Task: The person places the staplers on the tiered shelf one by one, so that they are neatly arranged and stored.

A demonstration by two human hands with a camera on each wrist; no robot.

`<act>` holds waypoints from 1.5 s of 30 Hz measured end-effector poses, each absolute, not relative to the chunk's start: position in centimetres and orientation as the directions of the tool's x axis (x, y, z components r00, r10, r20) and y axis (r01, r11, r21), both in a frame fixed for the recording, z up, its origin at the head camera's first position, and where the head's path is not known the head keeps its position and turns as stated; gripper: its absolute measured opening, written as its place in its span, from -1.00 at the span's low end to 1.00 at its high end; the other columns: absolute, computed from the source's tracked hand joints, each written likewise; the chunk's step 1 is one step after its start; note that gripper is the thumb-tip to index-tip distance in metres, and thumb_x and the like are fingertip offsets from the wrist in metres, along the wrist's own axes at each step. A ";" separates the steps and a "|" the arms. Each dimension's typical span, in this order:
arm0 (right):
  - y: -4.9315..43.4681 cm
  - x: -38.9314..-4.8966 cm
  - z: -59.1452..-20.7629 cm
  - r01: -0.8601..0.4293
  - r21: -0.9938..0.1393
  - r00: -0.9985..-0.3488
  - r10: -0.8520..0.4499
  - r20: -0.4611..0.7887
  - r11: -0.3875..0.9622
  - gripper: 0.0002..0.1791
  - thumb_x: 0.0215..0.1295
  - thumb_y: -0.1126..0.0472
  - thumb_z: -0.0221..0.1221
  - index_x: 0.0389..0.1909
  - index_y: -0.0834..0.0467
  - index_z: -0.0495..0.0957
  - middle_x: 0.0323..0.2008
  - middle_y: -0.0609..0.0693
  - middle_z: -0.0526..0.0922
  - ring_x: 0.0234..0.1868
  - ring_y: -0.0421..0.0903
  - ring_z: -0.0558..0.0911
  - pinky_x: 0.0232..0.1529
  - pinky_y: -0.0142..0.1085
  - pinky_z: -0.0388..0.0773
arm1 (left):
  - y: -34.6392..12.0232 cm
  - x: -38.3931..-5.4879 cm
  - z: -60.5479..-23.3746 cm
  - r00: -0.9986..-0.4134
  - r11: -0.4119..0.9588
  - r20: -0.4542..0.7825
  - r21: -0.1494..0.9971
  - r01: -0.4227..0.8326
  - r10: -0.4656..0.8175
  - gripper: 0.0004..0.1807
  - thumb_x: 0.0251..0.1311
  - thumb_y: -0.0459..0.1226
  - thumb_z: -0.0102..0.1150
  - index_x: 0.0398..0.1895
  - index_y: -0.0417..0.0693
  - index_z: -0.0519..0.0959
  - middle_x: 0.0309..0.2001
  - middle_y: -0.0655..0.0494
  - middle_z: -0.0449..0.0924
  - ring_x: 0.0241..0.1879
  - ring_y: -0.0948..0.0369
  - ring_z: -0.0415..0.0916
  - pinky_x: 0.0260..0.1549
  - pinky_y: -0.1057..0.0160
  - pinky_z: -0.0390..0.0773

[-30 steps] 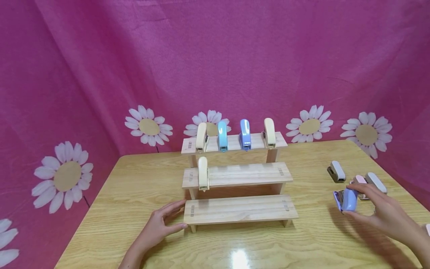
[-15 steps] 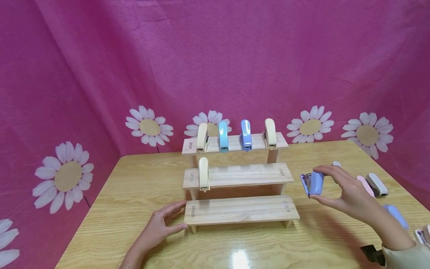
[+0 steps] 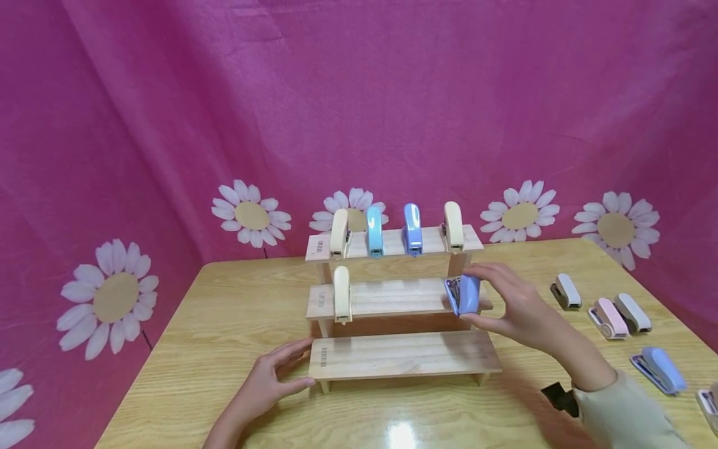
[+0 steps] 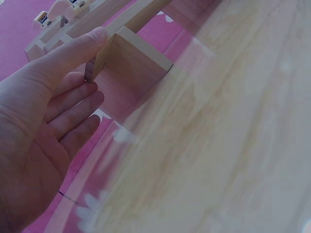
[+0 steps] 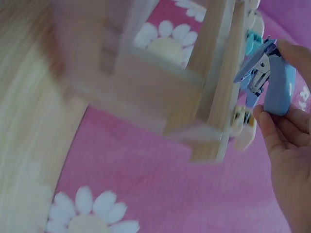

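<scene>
My right hand pinches a periwinkle-blue mini stapler between thumb and fingers, over the right end of the middle shelf. The right wrist view shows the stapler with its metal inside exposed; whether it touches the shelf, I cannot tell. At the bottom shelf's left end, my left hand rests with loosely extended fingers, thumb by the front corner. One cream stapler stands at the left of the middle shelf. On the top shelf are a cream, a turquoise, a blue and another cream stapler.
On the table's right lie a white-grey stapler, a pink one beside another white-grey one, and a light-blue one. Part of one more stapler shows at the right edge. A magenta flowered cloth hangs behind.
My right hand has carried the blue stapler leftward from the table's right side to the middle shelf's right end. The left hand stays at the bottom shelf.
</scene>
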State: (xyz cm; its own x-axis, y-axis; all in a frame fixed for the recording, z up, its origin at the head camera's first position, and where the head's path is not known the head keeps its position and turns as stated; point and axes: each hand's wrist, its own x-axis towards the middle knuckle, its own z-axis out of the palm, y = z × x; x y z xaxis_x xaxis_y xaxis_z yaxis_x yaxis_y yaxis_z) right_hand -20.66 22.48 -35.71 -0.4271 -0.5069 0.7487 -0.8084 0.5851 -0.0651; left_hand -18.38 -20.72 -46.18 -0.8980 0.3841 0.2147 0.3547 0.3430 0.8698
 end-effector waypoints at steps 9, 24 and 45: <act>18.6 -22.0 -35.2 -0.857 -0.053 -0.374 -0.549 0.747 0.512 -0.27 0.32 -0.27 0.05 0.11 0.34 0.49 0.03 0.16 0.60 0.05 0.05 0.55 0.41 -0.73 0.18 | -20.7 -18.3 -46.0 -0.896 0.346 0.199 0.872 0.347 0.397 -0.26 0.09 -0.14 0.41 0.33 -0.24 0.40 0.31 -0.22 0.43 0.26 -0.13 0.46 0.28 0.06 0.51; 14.0 -23.6 -35.3 -0.864 -0.046 -0.397 -0.621 0.676 0.502 -0.30 -0.07 0.15 0.51 0.07 0.34 0.45 0.00 0.17 0.57 0.05 0.05 0.56 0.07 -0.08 0.70 | -20.8 -18.4 -46.2 -0.897 0.335 0.214 0.874 0.353 0.387 -0.26 0.07 -0.17 0.43 0.32 -0.22 0.41 0.28 -0.19 0.47 0.25 -0.11 0.47 0.29 0.09 0.51; 11.2 -24.4 -35.5 -0.836 -0.148 -0.502 -0.630 0.592 0.528 -0.29 -0.02 0.20 0.48 0.11 0.41 0.41 0.05 0.24 0.53 0.08 0.08 0.53 0.12 -0.06 0.67 | -20.8 -18.4 -46.2 -0.895 0.333 0.215 0.874 0.355 0.391 -0.26 0.08 -0.15 0.42 0.32 -0.20 0.42 0.29 -0.19 0.47 0.26 -0.10 0.47 0.28 0.07 0.51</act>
State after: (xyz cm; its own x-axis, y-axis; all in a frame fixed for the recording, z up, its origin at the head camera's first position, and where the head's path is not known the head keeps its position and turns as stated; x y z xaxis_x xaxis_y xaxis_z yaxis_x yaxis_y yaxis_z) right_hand -24.44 11.18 -35.50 -0.5023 -0.6299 0.5923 -0.8364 0.5279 -0.1479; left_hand -18.37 -20.84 -46.23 -0.8951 0.3905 0.2152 0.3552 0.3327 0.8736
